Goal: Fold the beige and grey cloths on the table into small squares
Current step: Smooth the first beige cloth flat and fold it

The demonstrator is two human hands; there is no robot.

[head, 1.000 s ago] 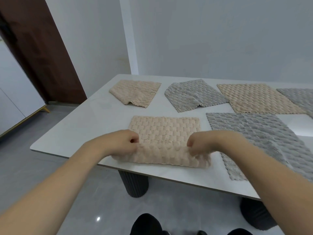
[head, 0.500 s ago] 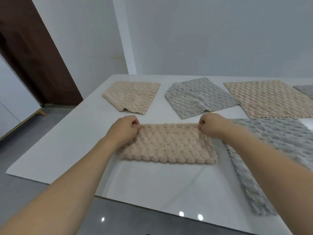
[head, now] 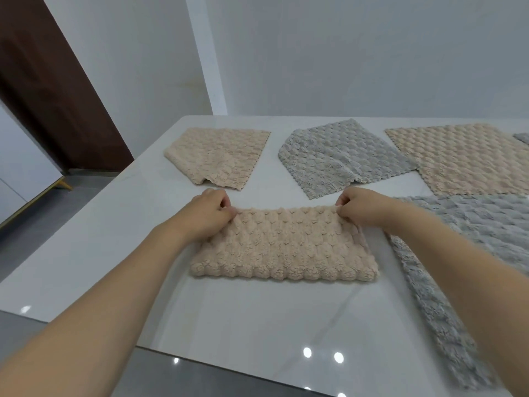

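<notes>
Pinching the beige cloth (head: pixel 282 247) corners: left hand (head: pixel 207 214), right hand (head: pixel 362 207)

Both bare forearms are stretched forward, and the far corners of the folded beige bobbled cloth (head: pixel 283 245) are pinched by the left hand (head: pixel 207 214) and right hand (head: pixel 362 207), fingers curled.

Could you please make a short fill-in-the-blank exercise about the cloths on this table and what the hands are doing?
1. Both hands pinch the far corners of a folded ____ cloth.
2. The left hand holds its ____ corner.
3. Under the right forearm lies an unfolded ____ cloth.
4. The cloths lie on a ____ table.

Missing words: beige; left; grey; white
</notes>
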